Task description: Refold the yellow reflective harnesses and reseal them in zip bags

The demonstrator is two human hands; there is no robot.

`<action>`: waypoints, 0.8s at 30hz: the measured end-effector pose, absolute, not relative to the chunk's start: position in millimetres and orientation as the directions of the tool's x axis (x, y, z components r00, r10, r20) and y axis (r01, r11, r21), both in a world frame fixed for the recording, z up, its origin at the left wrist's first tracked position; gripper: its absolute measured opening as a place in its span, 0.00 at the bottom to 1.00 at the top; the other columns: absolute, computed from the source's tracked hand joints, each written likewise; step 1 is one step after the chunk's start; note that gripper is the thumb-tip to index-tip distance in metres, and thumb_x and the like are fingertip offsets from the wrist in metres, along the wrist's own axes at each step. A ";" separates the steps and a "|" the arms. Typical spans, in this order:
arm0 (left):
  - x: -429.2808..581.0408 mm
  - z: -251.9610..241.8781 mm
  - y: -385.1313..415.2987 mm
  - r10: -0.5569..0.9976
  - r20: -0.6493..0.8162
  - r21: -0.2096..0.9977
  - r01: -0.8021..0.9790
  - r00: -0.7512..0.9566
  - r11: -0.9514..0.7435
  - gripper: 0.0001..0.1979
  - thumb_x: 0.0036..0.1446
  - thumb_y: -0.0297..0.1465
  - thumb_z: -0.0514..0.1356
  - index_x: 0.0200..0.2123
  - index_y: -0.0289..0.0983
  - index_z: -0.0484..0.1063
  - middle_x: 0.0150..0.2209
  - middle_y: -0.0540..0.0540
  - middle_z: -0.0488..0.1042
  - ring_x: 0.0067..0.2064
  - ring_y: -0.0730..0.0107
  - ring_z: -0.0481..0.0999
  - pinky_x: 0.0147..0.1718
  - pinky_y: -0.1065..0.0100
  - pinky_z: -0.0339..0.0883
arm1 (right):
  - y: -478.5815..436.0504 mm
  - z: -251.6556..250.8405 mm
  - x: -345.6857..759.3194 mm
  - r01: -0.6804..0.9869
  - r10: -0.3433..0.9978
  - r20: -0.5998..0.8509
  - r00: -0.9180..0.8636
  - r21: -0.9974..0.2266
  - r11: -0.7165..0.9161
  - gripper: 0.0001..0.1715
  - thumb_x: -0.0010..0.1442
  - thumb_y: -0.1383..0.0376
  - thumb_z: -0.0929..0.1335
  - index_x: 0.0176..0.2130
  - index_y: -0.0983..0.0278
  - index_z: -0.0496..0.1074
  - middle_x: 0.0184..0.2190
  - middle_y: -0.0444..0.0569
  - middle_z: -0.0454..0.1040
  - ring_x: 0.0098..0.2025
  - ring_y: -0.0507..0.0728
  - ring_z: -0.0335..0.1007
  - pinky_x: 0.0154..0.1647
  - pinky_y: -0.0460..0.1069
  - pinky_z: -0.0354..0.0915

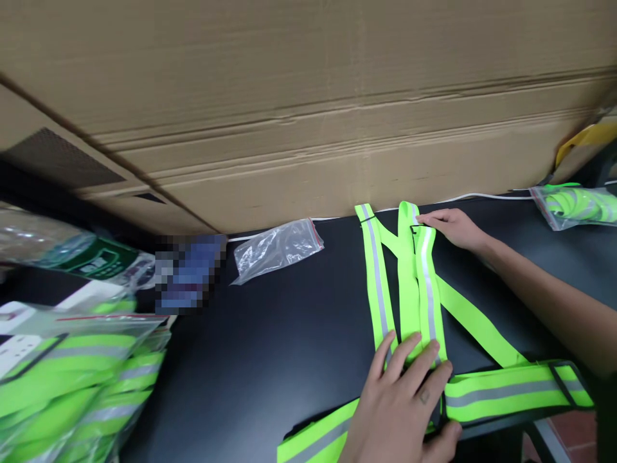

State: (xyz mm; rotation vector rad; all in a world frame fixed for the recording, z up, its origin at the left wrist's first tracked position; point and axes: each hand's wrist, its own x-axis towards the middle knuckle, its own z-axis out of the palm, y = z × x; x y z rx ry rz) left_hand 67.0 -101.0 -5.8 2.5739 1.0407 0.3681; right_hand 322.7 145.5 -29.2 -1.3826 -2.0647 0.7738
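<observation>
A neon-yellow reflective safety vest [428, 276] made of elastic straps with grey stripes lies on the black table [241, 360]. My left hand [398, 402] rests on the lower part of its shoulder straps, fingers spread and pressing down. At the far end, my right hand [456, 228] grips the edge of one strap by a small black slider, fingertips and thumb close together. The waist belt [501, 393] runs out to both sides near the table's front edge, with a black buckle [563, 384] on the right. My left hand hides where the straps meet the belt.
An unfilled clear zip bag [279, 249] lies by the cardboard boxes [337, 154] at the back. Bagged vests [72, 386] are piled at left, near a plastic bottle [96, 257] and power strip [19, 347]. Another bagged vest [578, 204] lies far right.
</observation>
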 end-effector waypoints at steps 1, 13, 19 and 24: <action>67.1 -5.7 -101.1 0.710 0.107 0.407 0.620 0.696 -0.670 0.27 0.63 0.41 0.59 0.65 0.45 0.64 0.67 0.55 0.66 0.68 0.57 0.63 0.68 0.47 0.55 | 148.4 -26.6 324.1 0.613 0.924 0.104 -0.369 -0.720 0.326 0.22 0.64 0.48 0.66 0.46 0.55 0.82 0.51 0.46 0.80 0.56 0.62 0.76 0.61 0.60 0.67; 68.1 -6.7 -100.4 0.722 0.111 0.425 0.624 0.683 -0.656 0.26 0.62 0.41 0.60 0.63 0.45 0.65 0.66 0.54 0.67 0.67 0.56 0.64 0.68 0.45 0.56 | 155.6 -29.3 331.5 0.649 0.857 0.144 -0.495 -0.594 0.475 0.21 0.55 0.51 0.73 0.48 0.53 0.80 0.55 0.49 0.77 0.60 0.68 0.69 0.62 0.68 0.58; 68.7 -7.2 -100.6 0.720 0.103 0.410 0.631 0.686 -0.659 0.26 0.62 0.41 0.60 0.62 0.46 0.67 0.66 0.55 0.67 0.66 0.55 0.65 0.66 0.45 0.59 | 157.8 -33.8 331.9 0.673 0.852 0.174 -0.494 -0.543 0.502 0.19 0.58 0.50 0.71 0.46 0.54 0.78 0.53 0.50 0.77 0.58 0.67 0.69 0.60 0.67 0.59; 67.3 -7.4 -99.6 0.717 0.115 0.400 0.628 0.688 -0.667 0.26 0.62 0.40 0.60 0.62 0.45 0.67 0.65 0.54 0.68 0.66 0.56 0.66 0.67 0.47 0.57 | 161.6 -35.4 332.5 0.685 0.845 0.182 -0.502 -0.513 0.517 0.18 0.59 0.51 0.70 0.46 0.56 0.75 0.53 0.51 0.76 0.58 0.66 0.69 0.60 0.66 0.59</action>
